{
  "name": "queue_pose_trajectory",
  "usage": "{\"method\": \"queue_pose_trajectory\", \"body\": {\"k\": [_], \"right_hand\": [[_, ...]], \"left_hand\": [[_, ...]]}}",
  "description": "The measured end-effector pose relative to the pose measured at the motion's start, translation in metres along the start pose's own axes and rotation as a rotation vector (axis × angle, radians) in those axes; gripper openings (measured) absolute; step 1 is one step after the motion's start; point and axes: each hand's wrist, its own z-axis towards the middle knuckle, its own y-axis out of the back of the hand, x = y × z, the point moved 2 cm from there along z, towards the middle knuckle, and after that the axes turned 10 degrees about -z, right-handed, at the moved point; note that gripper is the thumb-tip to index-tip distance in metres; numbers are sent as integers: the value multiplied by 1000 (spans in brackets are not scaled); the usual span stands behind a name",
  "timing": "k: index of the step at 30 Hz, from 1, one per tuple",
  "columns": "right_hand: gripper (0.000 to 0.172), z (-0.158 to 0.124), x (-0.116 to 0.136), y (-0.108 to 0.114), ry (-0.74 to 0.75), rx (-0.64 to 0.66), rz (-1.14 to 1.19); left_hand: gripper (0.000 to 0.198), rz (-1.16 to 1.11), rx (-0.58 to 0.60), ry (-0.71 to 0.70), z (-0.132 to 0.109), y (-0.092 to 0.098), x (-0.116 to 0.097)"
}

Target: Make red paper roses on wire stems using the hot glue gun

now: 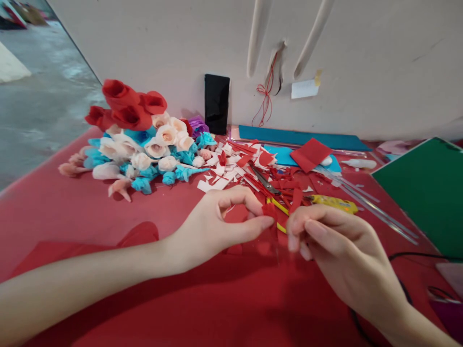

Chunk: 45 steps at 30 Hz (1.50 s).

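My left hand (220, 224) pinches a small piece of red paper (269, 211) between thumb and forefinger. Just to its right, my right hand (336, 246) has thumb and fingertips pressed together. Whatever lies between them, if anything, is hidden or too small to make out. Behind the hands, scissors (266, 182) with yellow handles lie among red and white paper scraps (231, 164). A yellow glue gun (334, 203) rests beyond the right hand. More red paper (137, 235) lies behind the left forearm.
Paper flowers (166, 135) in several colours are heaped at the left back. A black phone (217, 103) leans on the wall. Clear sticks (376, 205), a green board (427, 193) and a black cable (408, 255) are on the right.
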Motion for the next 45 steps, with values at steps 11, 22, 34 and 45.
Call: {"method": "queue_pose_trajectory", "body": {"k": [11, 22, 34, 45], "right_hand": [[14, -1, 4, -6, -1, -15, -87], [17, -4, 10, -9, 114, 9, -186], [14, -4, 12, -7, 141, -15, -136], [13, -5, 14, -6, 169, -31, -161]], "left_hand": [[14, -8, -8, 7, 0, 1, 0], [14, 6, 1, 10, 0, 0, 0], [15, 4, -4, 8, 0, 0, 2], [14, 1, -6, 8, 0, -1, 1]]}}
